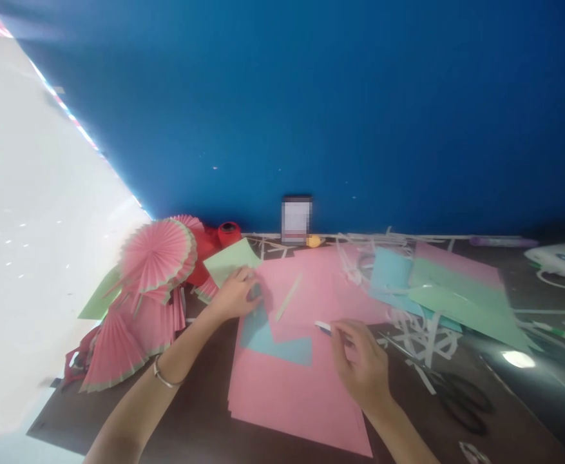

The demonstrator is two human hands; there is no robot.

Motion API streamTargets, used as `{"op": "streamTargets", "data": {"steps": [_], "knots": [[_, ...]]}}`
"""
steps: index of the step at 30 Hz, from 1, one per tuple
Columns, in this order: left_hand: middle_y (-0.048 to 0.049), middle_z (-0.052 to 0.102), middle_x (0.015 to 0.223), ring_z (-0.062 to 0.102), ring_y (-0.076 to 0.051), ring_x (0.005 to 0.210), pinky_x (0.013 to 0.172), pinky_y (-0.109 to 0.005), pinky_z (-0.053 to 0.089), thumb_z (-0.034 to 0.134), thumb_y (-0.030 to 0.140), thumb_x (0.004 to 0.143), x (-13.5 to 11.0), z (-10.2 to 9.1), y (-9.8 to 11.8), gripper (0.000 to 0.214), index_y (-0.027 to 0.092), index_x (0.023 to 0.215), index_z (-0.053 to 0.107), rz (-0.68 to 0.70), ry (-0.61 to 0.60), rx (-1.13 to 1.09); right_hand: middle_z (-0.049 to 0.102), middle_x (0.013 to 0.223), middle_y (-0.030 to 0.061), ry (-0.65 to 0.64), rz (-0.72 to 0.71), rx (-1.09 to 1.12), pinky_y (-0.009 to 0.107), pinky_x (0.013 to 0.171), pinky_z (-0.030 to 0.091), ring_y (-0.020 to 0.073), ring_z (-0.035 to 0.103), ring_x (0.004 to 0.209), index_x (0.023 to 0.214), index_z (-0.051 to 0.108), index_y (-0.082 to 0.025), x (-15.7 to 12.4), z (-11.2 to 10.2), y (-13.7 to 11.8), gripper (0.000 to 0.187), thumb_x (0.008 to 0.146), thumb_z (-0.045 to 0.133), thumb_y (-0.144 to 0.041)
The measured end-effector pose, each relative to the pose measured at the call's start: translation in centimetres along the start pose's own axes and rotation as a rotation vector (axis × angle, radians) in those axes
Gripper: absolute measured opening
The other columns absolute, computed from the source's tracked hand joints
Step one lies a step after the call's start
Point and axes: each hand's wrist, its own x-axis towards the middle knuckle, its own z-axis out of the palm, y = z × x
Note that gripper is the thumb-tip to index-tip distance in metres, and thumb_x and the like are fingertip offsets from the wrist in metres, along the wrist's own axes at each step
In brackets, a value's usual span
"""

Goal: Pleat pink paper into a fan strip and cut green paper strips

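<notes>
My left hand [238, 295] is closed, its fingers curled over a light blue piece of paper [275, 348] on a stack of pink paper [294, 409]. A pale green sheet [231, 261] lies under and beyond those fingertips. My right hand [363, 361] hovers above the pink stack, fingers bent in a pinch. At its fingertips shows a small white and blue strip [323, 327], blurred, its kind unclear. A thin pale green paper strip [289, 296] rests on the pink paper between both hands.
Pleated pink paper fans [156, 254] are heaped at the left beside a red roll [229, 233]. On the right lie black-handled scissors [463, 396], tangled white strips [430, 338], green sheets [470, 299] and a white glue gun-like device [560, 258]. A blue wall [340, 116] stands behind.
</notes>
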Motion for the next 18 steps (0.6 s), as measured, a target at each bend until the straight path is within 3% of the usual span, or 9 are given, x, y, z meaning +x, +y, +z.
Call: {"op": "streamTargets", "data": {"steps": [3,5,8,14,18], "knots": [[-0.0123,0.053,0.115,0.047,-0.028,0.110,0.096,-0.043,0.039,0.056,0.034,0.078,0.4,1.3,2.4,0.022,0.015,0.087,0.061,-0.059,0.073,-0.039,0.063,0.078,0.0052,-0.001,0.010,0.002,0.028,0.062,0.055,0.0160,0.063,0.072,0.090,0.054,-0.021,0.0,-0.1,-0.1,0.013,0.082,0.052,-0.011],[-0.0137,0.051,0.115,0.045,-0.032,0.109,0.095,-0.049,0.037,0.061,0.041,0.074,0.3,2.4,3.8,0.029,0.014,0.086,0.059,-0.090,0.036,-0.050,0.064,0.079,0.0051,-0.003,0.017,0.001,0.028,0.063,0.055,0.0162,0.063,0.073,0.090,0.055,-0.021,0.0,-0.2,-0.1,0.013,0.082,0.051,-0.012],[-0.0149,0.046,0.119,0.044,-0.030,0.112,0.094,-0.046,0.039,0.061,0.030,0.076,-0.1,3.6,5.1,0.019,0.013,0.083,0.059,-0.107,-0.020,-0.158,0.065,0.079,0.0050,-0.003,0.027,0.003,0.028,0.064,0.054,0.0162,0.064,0.073,0.089,0.056,-0.021,-0.1,-0.2,-0.1,0.013,0.081,0.052,-0.012],[-0.0120,0.055,0.107,0.054,-0.024,0.102,0.092,-0.040,0.045,0.059,0.024,0.076,0.0,3.7,5.1,0.010,0.014,0.076,0.062,-0.205,0.063,-0.466,0.065,0.079,0.0050,-0.020,0.025,0.006,0.028,0.066,0.054,0.0164,0.064,0.074,0.088,0.056,-0.021,-0.1,0.1,0.0,0.012,0.081,0.052,-0.012],[-0.0075,0.064,0.088,0.062,-0.015,0.072,0.070,-0.031,0.054,0.051,0.024,0.081,0.7,2.4,4.5,0.019,0.014,0.089,0.065,-0.230,0.076,-0.781,0.064,0.078,0.0036,-0.148,0.111,0.079,0.024,0.059,0.053,0.0139,0.062,0.069,0.085,0.055,-0.021,0.9,-0.2,-0.6,0.007,0.084,0.050,-0.017]]}}
